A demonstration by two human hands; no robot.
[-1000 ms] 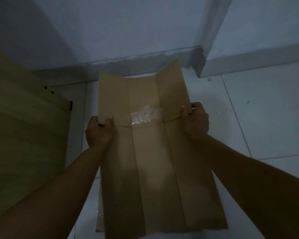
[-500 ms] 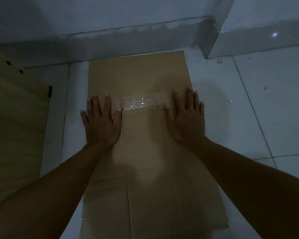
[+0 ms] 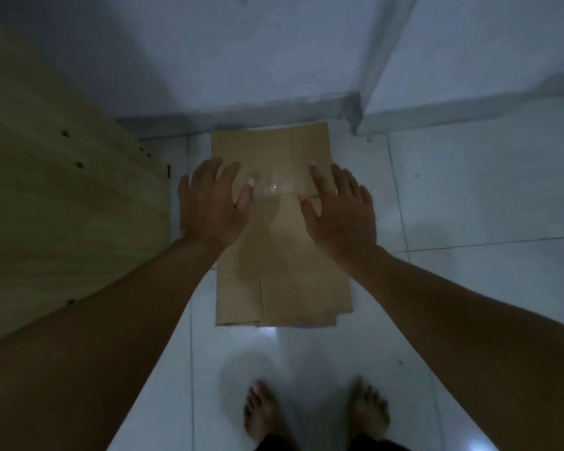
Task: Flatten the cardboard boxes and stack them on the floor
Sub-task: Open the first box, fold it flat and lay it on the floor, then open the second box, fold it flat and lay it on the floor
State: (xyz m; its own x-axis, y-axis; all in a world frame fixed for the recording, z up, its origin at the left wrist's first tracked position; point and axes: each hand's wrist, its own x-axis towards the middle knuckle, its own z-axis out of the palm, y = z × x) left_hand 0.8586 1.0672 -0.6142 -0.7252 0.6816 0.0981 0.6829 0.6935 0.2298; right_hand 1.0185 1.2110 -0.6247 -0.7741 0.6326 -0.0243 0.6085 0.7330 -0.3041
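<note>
**Flattened box on the tiles, both hands spread above it**

The flattened cardboard box [image 3: 284, 242] lies on the white tiled floor [image 3: 469, 196] in a dim corner. Its long axis runs straight away from the person, with the far short edge just short of the grey skirting [image 3: 241, 115] at the foot of the wall [image 3: 241, 43] and the near short edge toward the bare feet [image 3: 316, 415], well apart from them. A second layer of cardboard peeks out unevenly along the near edge.

To the left, a wooden panel [image 3: 62, 190] with small dark holes stands close beside the box, leaving only a narrow strip of tile between them. To the right the floor is open across several tiles. At the far right a wall corner [image 3: 358, 118] juts out, just beside the box's far right corner. Between the near edge and the feet there is bare tile with a bright reflection.

A strip of clear tape [image 3: 274, 187] crosses the box from side to side about a third of the way down from the far edge. No printing, label or brand can be read on the cardboard in this light.

The left hand [image 3: 214, 206] is over the box's left edge and the right hand [image 3: 339, 213] over its right part, palms down, fingers spread wide and holding nothing. Whether they touch the cardboard or hover just above it cannot be told; both are blurred.
</note>
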